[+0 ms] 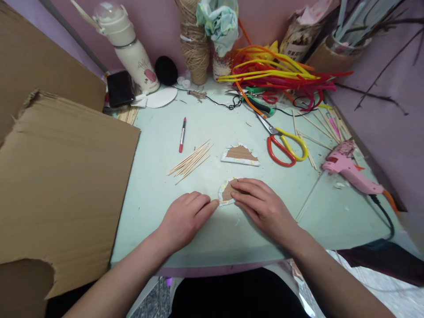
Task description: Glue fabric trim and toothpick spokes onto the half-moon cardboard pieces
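A half-round cardboard piece with a pale cloth edge (226,192) lies flat near the table's front. My left hand (188,215) has its fingers curled, with thumb and fingertip at the piece's left corner; a short thin stick seems to lie there along the edge. From the right, my right hand (261,204) rests its spread fingers on top, hiding the piece's right part. Just behind lies a second half-round piece (240,154), untouched. A bundle of thin wooden sticks (191,162) is to the left, below a red marker (182,135).
Large cardboard sheets (69,185) cover the left side. Scissors (281,143) with red and yellow handles, a pink glue gun (351,170) and loose sticks lie right. At the back stand a white bottle (134,57), twine (195,44) and colourful pipe cleaners (278,66).
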Available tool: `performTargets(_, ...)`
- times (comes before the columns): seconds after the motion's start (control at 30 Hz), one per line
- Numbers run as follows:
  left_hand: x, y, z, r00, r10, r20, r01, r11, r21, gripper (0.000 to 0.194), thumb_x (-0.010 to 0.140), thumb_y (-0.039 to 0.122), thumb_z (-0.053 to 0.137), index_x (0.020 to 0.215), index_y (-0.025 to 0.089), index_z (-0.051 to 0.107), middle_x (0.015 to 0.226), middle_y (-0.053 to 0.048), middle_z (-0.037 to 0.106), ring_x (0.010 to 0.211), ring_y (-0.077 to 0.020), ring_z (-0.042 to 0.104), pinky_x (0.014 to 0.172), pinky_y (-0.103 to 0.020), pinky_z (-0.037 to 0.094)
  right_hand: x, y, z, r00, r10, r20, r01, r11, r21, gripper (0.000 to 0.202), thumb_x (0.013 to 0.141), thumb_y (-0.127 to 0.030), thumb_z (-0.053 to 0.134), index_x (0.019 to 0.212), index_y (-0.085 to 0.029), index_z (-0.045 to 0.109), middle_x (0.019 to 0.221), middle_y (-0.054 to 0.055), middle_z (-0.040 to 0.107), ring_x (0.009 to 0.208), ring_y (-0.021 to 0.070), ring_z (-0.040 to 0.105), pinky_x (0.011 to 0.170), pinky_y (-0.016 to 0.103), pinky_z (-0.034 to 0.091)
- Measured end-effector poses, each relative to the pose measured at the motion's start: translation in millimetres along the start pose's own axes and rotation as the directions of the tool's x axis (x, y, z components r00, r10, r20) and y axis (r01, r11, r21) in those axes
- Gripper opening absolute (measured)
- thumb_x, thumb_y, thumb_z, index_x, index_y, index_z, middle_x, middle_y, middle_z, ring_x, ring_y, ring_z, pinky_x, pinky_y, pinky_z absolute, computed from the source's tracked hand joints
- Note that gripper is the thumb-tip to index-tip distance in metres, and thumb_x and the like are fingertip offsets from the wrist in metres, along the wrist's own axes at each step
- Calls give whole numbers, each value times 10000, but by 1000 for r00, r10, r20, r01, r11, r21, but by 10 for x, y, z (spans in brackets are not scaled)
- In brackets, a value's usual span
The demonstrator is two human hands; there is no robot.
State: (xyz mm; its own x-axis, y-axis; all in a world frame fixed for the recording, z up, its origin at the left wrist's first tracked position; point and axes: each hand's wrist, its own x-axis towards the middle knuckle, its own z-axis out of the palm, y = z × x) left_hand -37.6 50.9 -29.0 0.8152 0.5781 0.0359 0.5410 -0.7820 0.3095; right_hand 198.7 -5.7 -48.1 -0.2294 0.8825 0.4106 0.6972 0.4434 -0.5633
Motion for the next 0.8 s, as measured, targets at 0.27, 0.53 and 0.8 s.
performTargets(0.27, 6, -18, -88, 984, 80, -158, -66, 994, 92, 191, 994, 275, 464, 1029, 185, 628, 906, -38, 717, 782, -181, 622, 679, -314, 438, -2, -2, 4, 1000, 17, 11, -17, 1000, 11, 263, 916, -141, 594, 1142, -238, 687, 1213, 80, 701, 1177, 254, 605, 959, 492, 555)
performTargets(0.53, 124, -186, -384, 970, -84, -228, 100, 993, 59, 162, 965, 236, 503, 1002, 164, 644, 975, -76, 693, 887, -208, 637, 763, -328, 487, -13, -10, -25, 1000, -13, 11, 13, 999, -32, 256, 911, -161, 604, 1155, -210, 661, 1226, 97, 693, 1161, 245, 615, 1021, 504, 482)
performTargets(0.8, 485, -304, -633, 846, -531, -44, 533, 839, 111, 178, 919, 200, 494, 854, 181, 659, 884, -51, 664, 832, -220, 604, 667, -323, 425, -5, -26, -50, 999, -17, -42, 14, 997, -72, 235, 895, -151, 619, 1119, -194, 676, 1176, 103, 711, 1129, 236, 634, 1065, 498, 417)
